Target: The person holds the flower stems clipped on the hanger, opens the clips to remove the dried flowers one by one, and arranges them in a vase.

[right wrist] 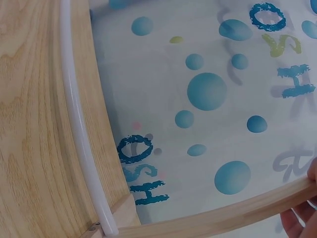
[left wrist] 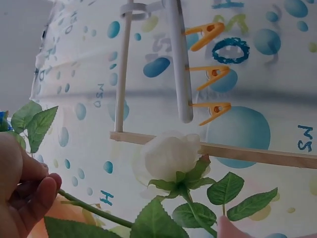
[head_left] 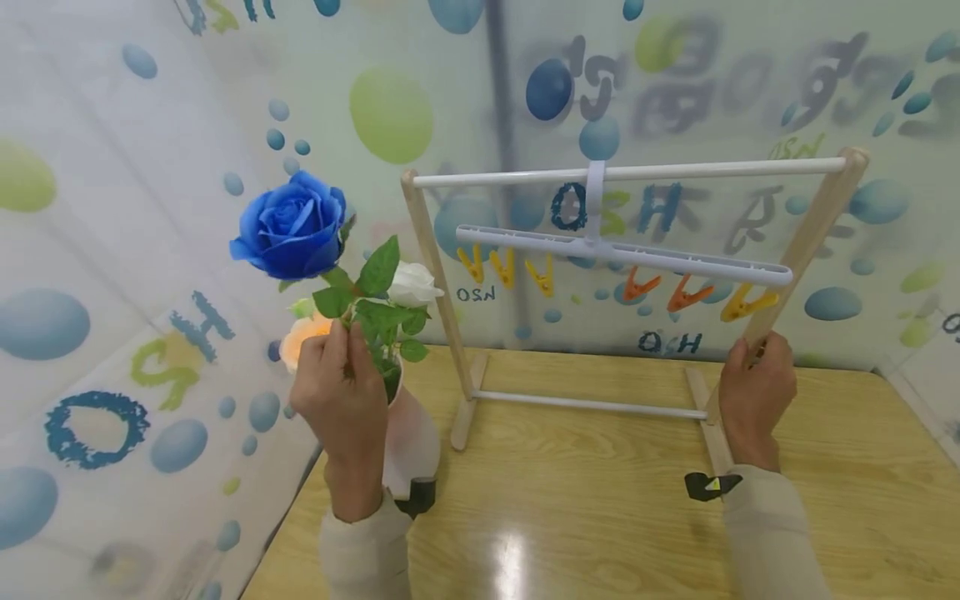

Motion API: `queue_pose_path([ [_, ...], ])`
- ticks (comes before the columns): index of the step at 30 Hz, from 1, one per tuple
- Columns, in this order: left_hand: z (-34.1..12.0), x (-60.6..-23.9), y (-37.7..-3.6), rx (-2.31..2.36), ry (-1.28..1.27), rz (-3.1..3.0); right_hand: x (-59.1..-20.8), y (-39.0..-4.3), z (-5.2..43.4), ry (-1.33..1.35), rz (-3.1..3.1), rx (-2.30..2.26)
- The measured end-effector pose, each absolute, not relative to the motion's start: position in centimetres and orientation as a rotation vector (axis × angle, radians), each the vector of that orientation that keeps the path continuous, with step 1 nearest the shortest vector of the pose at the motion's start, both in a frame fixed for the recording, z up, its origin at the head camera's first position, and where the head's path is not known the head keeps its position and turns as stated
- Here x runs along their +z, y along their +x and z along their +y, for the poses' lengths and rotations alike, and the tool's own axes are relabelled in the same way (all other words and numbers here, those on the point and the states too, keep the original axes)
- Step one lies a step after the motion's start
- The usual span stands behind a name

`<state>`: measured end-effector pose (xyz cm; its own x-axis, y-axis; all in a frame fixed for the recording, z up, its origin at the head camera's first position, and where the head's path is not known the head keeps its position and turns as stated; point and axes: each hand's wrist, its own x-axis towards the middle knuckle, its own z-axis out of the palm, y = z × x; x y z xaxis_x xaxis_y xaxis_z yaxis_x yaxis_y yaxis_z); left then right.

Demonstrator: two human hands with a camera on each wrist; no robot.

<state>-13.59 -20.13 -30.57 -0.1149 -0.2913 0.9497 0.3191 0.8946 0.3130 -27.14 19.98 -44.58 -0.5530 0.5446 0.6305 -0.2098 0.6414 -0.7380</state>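
left hand (head_left: 341, 392): pinches the green stem of a blue artificial rose (head_left: 291, 225), above the pink vase (head_left: 411, 446) at the wooden worktop's (head_left: 585, 517) left edge.
right hand (head_left: 756, 396): fingers curled round the right post of the wooden drying rack (head_left: 813, 225), near the far edge.

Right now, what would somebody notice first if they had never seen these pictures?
Probably the bright blue rose, held up by its stem in the left hand above a pale vase at the table's left. Next, the wooden drying rack in the middle, with yellow and orange clips hanging, and the right hand gripping its right post.
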Motion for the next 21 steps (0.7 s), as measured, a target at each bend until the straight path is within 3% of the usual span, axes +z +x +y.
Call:
queue_pose_path([
  [21,-21.3,-34.4,-14.5,-0.428,0.392,-2.113,-44.7,-27.3,20.1,-0.233,-1.901,1.006],
])
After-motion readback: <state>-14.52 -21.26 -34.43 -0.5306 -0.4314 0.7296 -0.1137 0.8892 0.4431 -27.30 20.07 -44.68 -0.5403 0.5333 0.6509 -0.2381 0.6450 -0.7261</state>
